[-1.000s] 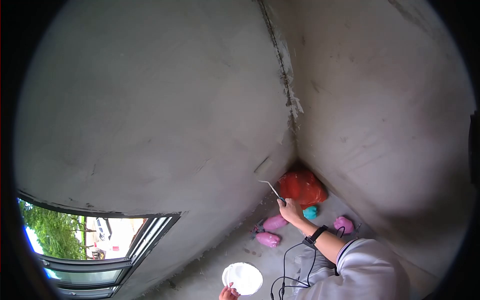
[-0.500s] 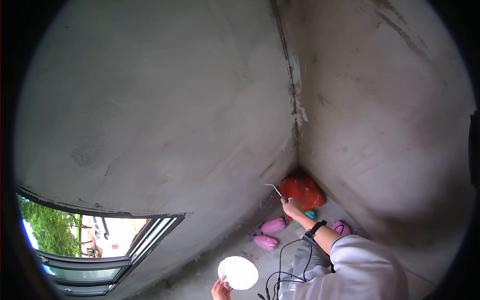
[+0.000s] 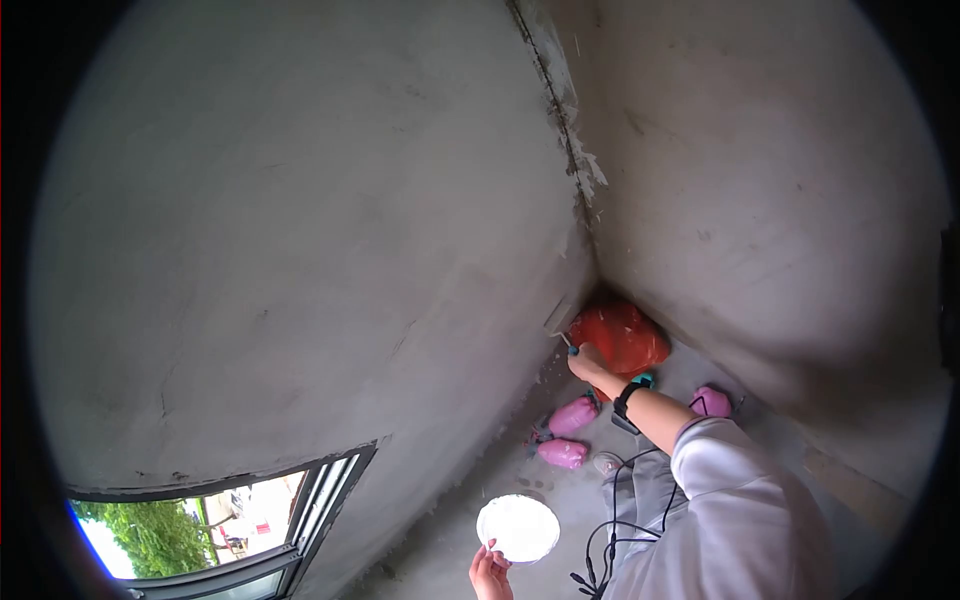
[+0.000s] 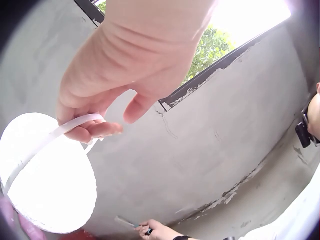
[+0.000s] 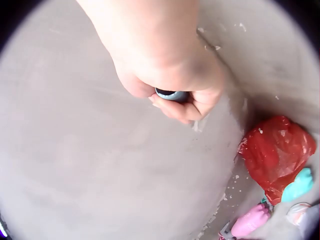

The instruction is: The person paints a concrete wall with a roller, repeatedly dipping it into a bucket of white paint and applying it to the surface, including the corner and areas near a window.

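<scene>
Grey plaster wall (image 3: 250,250) held a dark-framed window (image 3: 240,530) at lower left. Right of it, the left hand (image 3: 490,576) carried a white bucket (image 3: 518,528); its fingers were curled under the pale bail handle (image 4: 52,134), thumb apart. Contents washed out by glare. Next came two pink bags (image 3: 563,453) on the floor (image 3: 470,478). The small roller (image 3: 557,318) was at the wall's lower edge near the corner; contact could not be told. The right hand (image 3: 588,362) gripped its blue-grey grip (image 5: 175,96), fingers wrapped round. Beyond lay a red bag (image 3: 622,335), teal bag (image 3: 643,380) and another pink bag (image 3: 711,402).
</scene>
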The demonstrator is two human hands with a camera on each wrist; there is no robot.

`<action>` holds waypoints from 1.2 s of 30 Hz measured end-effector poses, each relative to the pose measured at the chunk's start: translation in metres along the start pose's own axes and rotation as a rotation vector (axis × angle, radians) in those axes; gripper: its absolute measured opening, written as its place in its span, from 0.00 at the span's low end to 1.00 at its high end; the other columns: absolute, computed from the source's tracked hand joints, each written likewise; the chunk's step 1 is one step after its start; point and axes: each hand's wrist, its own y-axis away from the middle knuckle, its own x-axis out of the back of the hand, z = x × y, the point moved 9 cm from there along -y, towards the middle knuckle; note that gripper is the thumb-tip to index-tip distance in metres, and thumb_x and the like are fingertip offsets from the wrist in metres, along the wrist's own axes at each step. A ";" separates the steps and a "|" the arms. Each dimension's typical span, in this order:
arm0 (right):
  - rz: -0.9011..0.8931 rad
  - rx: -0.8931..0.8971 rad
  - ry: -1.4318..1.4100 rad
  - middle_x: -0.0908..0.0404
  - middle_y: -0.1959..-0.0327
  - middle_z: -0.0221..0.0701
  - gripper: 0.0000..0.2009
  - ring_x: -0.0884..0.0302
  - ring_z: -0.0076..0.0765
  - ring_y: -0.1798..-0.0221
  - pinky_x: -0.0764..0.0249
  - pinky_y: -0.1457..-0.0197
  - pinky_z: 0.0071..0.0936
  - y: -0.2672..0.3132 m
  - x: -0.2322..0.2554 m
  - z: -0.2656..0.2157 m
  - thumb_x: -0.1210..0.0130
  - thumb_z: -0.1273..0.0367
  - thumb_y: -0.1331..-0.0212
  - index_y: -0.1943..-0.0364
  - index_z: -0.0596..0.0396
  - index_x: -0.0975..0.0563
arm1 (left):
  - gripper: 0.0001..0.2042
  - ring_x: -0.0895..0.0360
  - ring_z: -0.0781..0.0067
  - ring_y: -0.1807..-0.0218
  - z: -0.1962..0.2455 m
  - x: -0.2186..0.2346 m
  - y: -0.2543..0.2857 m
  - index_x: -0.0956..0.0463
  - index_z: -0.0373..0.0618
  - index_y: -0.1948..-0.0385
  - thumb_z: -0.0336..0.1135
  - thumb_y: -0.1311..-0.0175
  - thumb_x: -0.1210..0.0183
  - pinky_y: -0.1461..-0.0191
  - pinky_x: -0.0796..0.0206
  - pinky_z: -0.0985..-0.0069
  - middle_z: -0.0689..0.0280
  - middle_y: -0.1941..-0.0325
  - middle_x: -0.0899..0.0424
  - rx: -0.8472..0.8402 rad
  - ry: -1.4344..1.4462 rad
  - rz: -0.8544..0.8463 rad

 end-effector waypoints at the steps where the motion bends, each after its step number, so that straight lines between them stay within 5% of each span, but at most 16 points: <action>1: 0.011 0.010 -0.002 0.18 0.74 0.48 0.16 0.17 0.51 0.65 0.26 0.63 0.45 0.013 0.014 0.000 0.46 0.60 0.42 0.69 0.63 0.20 | 0.12 0.23 0.78 0.58 0.003 0.000 -0.001 0.25 0.40 0.51 0.35 0.31 0.47 0.56 0.29 0.80 0.68 0.58 0.20 -0.010 0.002 -0.024; 5: 0.059 0.263 -0.206 0.19 0.74 0.47 0.14 0.19 0.55 0.65 0.28 0.63 0.46 0.099 0.081 -0.020 0.41 0.58 0.43 0.70 0.56 0.19 | 0.13 0.24 0.80 0.58 0.003 0.013 -0.019 0.24 0.41 0.51 0.37 0.31 0.47 0.57 0.31 0.82 0.70 0.58 0.19 -0.028 -0.049 -0.187; 6: 0.070 0.334 -0.182 0.18 0.74 0.41 0.13 0.19 0.42 0.69 0.28 0.64 0.38 0.109 0.089 -0.024 0.39 0.59 0.42 0.65 0.54 0.17 | 0.13 0.24 0.80 0.58 0.006 0.014 -0.019 0.24 0.41 0.51 0.37 0.31 0.47 0.57 0.31 0.82 0.70 0.58 0.19 -0.044 -0.048 -0.219; 15: 0.243 0.558 -0.387 0.23 0.83 0.29 0.13 0.27 0.22 0.78 0.32 0.71 0.31 0.208 0.193 -0.086 0.42 0.59 0.37 0.65 0.56 0.18 | 0.18 0.25 0.78 0.52 0.056 0.027 -0.005 0.27 0.41 0.45 0.42 0.29 0.50 0.51 0.32 0.78 0.68 0.50 0.21 -0.206 -0.102 -0.247; 17: 0.215 0.487 -0.495 0.29 0.85 0.24 0.13 0.35 0.19 0.85 0.40 0.83 0.25 0.202 0.210 -0.087 0.44 0.59 0.35 0.65 0.55 0.19 | 0.19 0.28 0.72 0.42 0.069 0.021 0.020 0.30 0.38 0.43 0.42 0.27 0.52 0.39 0.36 0.74 0.63 0.42 0.25 -0.275 -0.089 -0.135; 19: 0.110 0.354 -0.622 0.27 0.87 0.30 0.16 0.30 0.27 0.86 0.34 0.82 0.30 0.190 0.228 -0.089 0.44 0.59 0.36 0.71 0.59 0.21 | 0.18 0.27 0.72 0.44 0.071 0.022 0.020 0.27 0.38 0.46 0.42 0.28 0.50 0.42 0.35 0.73 0.64 0.44 0.24 -0.270 -0.071 -0.145; 25: -0.108 0.291 -0.678 0.30 0.85 0.24 0.13 0.40 0.19 0.89 0.45 0.89 0.21 0.158 0.245 -0.077 0.43 0.60 0.36 0.67 0.55 0.20 | 0.16 0.26 0.76 0.51 0.067 0.025 0.018 0.24 0.38 0.50 0.41 0.29 0.49 0.49 0.33 0.76 0.67 0.51 0.21 -0.215 -0.087 -0.231; 28: -0.093 0.263 -0.550 0.29 0.83 0.27 0.13 0.42 0.16 0.90 0.47 0.90 0.22 0.135 0.254 -0.071 0.43 0.61 0.35 0.66 0.57 0.20 | 0.15 0.26 0.77 0.53 0.053 0.021 0.015 0.24 0.38 0.52 0.40 0.29 0.48 0.51 0.33 0.77 0.68 0.53 0.21 -0.151 -0.109 -0.233; 33: 0.015 0.192 -0.181 0.28 0.88 0.28 0.19 0.33 0.25 0.89 0.38 0.89 0.27 0.060 0.235 -0.059 0.45 0.58 0.38 0.78 0.59 0.24 | 0.14 0.26 0.79 0.57 0.027 0.007 0.003 0.23 0.39 0.53 0.40 0.30 0.48 0.54 0.32 0.79 0.70 0.57 0.21 -0.027 -0.135 -0.243; 36: 0.011 0.189 -0.229 0.27 0.87 0.28 0.16 0.31 0.24 0.88 0.37 0.89 0.26 0.045 0.222 -0.035 0.44 0.59 0.38 0.75 0.58 0.23 | 0.13 0.27 0.80 0.60 0.010 -0.004 -0.018 0.23 0.41 0.53 0.39 0.30 0.48 0.57 0.32 0.81 0.71 0.60 0.22 0.018 -0.153 -0.179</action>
